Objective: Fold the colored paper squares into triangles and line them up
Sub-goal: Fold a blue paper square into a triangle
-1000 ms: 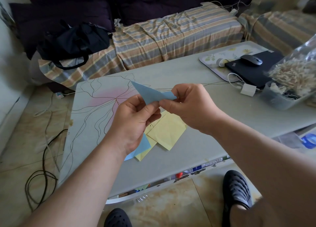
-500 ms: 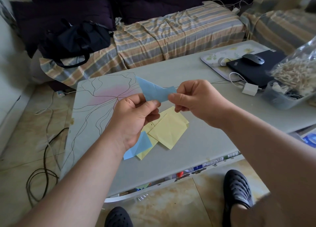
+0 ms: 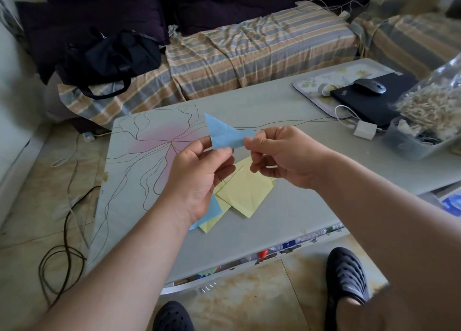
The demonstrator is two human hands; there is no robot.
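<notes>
Blue paper, creased, apparently part-folded, one corner upward.

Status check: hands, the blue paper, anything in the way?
Left hand and right hand both pinch blue paper, above table. Yellow sheets beneath. Nothing blocking.

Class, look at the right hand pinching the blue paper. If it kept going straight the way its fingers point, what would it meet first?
Probably the left hand. The right hand points leftward along the blue paper, whose other end the left hand's grip pinches. Depth is hard to judge.
</notes>
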